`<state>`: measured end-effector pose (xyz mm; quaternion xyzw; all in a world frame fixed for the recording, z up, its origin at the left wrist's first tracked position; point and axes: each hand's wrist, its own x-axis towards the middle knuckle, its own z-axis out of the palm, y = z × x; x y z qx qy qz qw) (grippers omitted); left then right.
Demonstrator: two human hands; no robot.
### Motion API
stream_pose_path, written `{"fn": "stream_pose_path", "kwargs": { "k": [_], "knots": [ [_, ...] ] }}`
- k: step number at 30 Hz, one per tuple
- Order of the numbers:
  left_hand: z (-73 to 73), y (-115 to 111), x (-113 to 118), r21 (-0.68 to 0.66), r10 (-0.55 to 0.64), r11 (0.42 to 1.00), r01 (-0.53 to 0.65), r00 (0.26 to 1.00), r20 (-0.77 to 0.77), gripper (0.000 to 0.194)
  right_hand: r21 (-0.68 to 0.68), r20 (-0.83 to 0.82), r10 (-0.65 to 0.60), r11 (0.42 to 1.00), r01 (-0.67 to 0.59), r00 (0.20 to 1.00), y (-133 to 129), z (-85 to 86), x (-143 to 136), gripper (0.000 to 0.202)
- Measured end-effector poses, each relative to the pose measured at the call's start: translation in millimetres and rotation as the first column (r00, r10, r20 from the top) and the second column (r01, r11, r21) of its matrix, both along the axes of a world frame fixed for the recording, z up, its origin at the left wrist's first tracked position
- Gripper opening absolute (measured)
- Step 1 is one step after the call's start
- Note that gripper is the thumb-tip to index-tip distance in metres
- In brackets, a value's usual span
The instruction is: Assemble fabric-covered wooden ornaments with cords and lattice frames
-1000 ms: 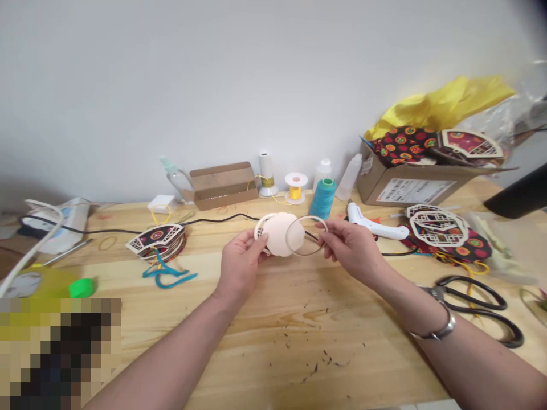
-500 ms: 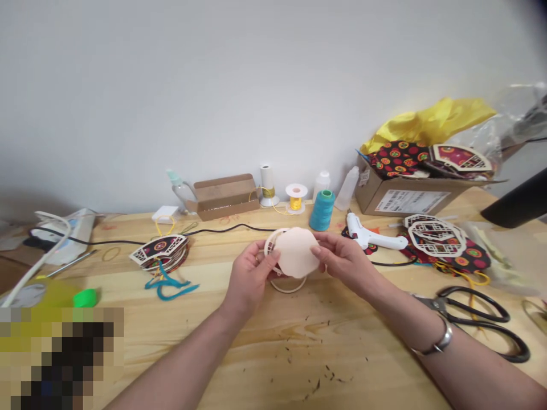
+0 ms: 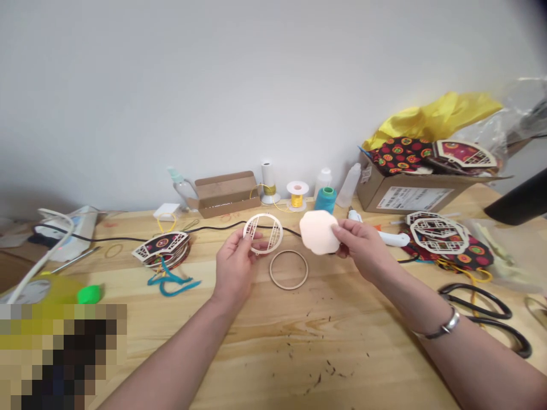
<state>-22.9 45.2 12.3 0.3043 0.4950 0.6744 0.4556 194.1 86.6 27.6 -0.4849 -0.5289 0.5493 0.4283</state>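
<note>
Between the thumb and fingers of my left hand [image 3: 236,263] is a round pale lattice frame [image 3: 270,244], tilted up so that its cut-out bars show. My right hand [image 3: 359,246] pinches a plain cream panel with a scalloped edge [image 3: 319,232] by its right side. The two pieces are held apart above the table. Below and between them a thin wooden ring [image 3: 289,288] lies flat on the wood. Behind the panel stands a cone of teal thread [image 3: 326,199], partly covered by it.
A white glue gun [image 3: 394,239] and black-handled scissors [image 3: 491,302] lie right. Patterned lattice pieces [image 3: 440,232] rest by a cardboard box [image 3: 410,193]. Left is a fan-shaped stack with teal cord [image 3: 164,250]. A yellow thread spool [image 3: 297,199] and an open carton [image 3: 228,199] stand along the wall.
The lattice frame and the scalloped panel, which overlapped before, are now apart. My left hand has moved left with the frame, my right hand right with the panel. The ring is now uncovered.
</note>
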Motion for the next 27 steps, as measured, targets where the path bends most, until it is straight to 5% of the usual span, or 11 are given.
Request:
{"fn": "stream_pose_path", "kwargs": {
  "k": [3,8,10,14,16,20,24,27],
  "knots": [
    [-1.6,3,-4,-0.017,0.016,1.000,-0.016,0.999,-0.035,0.025,-0.101,0.099,0.285,0.956,-0.275,0.953,-5,-0.3,-1,0.026],
    [-6.6,3,-4,-0.090,-0.055,0.995,0.039,0.983,-0.173,0.030,-0.235,0.198,0.675,0.736,-0.635,0.710,-16,3.6,2,0.021],
    [-8.2,1,-4,-0.116,-0.085,0.992,0.058,0.967,-0.242,0.029,-0.279,0.209,0.765,0.644,-0.712,0.610,-20,6.5,2,0.021],
    [-9.0,-2,-3,-0.150,-0.128,0.985,0.090,0.953,-0.274,0.029,-0.316,0.233,0.828,0.561,-0.765,0.511,-28,10.6,-1,0.024],
    [-8.2,-3,-2,-0.156,-0.142,0.983,0.101,0.950,-0.278,0.028,-0.245,0.352,0.764,0.633,-0.735,0.541,-30,11.6,-4,0.020],
    [-4.4,-5,1,-0.161,-0.173,0.979,0.129,0.938,-0.302,0.027,0.066,0.576,0.340,0.887,-0.458,0.743,-26,8.3,-9,0.026],
    [-0.4,-9,6,-0.174,-0.257,0.963,0.208,0.903,-0.344,0.027,0.008,0.392,0.247,0.962,-0.272,0.886,-18,-3.6,-12,0.025],
    [-0.9,-11,8,-0.192,-0.350,0.936,0.296,0.851,-0.391,0.030,-0.099,0.204,0.295,0.955,-0.280,0.933,-16,-9.3,-15,0.023]
  ]
}}
